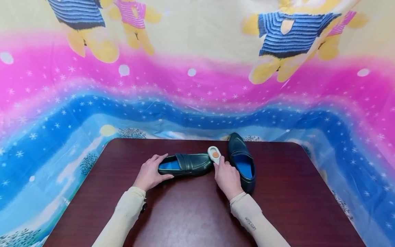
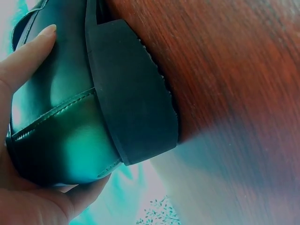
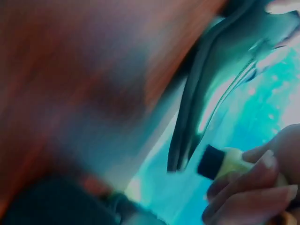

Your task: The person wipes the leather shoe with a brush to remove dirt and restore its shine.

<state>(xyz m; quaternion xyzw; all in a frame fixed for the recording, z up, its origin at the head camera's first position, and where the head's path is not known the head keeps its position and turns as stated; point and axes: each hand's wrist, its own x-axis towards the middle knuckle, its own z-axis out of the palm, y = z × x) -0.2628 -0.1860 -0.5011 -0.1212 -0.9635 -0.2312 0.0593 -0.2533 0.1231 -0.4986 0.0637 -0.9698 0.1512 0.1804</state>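
Note:
A black loafer (image 1: 197,164) with a blue insole lies sideways on the table, its toe to the right. My left hand (image 1: 150,174) grips its heel end, thumb along the near side and fingers on the far side. The left wrist view shows the thick black heel (image 2: 136,93) close up. In my right hand (image 1: 229,179) is a small white tool (image 1: 213,151) with an orange spot; its black end (image 3: 211,161) is beside the loafer's toe. Whether the two touch cannot be told. A second black loafer (image 1: 237,145) stands right of that hand, toe pointing away.
The dark red-brown table (image 1: 284,192) has rounded far corners. A patterned cloth (image 1: 197,89) with bears and snowflakes hangs behind and around it. The second loafer's toe reaches the table's far edge.

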